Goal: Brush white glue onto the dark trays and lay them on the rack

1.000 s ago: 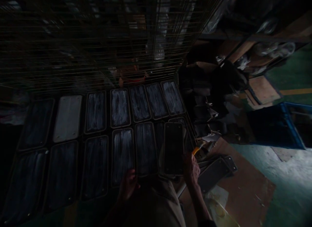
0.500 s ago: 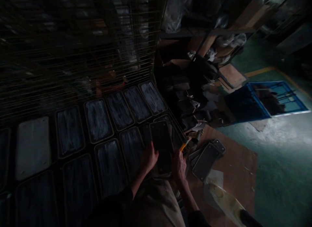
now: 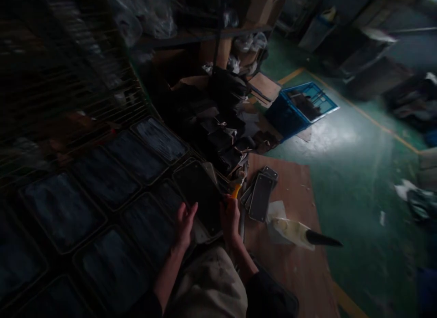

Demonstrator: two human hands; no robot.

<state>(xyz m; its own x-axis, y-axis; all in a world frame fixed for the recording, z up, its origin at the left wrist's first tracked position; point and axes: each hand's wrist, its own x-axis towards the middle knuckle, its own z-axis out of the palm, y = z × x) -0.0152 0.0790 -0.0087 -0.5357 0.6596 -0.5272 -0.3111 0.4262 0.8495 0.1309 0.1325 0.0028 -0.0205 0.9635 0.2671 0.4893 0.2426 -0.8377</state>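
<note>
Beside streaked panels (image 3: 63, 211), the right hand (image 3: 231, 217) wraps its fingers round a yellow brush (image 3: 236, 190) near a black panel (image 3: 198, 190); the left hand (image 3: 185, 224) has fingers parted, released

1 head camera, worn on you, looking forward and down over your lap (image 3: 211, 286). Nearest the lens, at the lower edge: that lap and your 2 forearms (image 3: 169, 270). Your left hand (image 3: 185, 224) and right hand (image 3: 231, 216) sit just below mid-frame, at close range. Dark panels (image 3: 63, 212) fill your lower left, seen from above, aslant. Farther off, upper right: blue crate (image 3: 285, 113), green floor (image 3: 358, 172).
</note>
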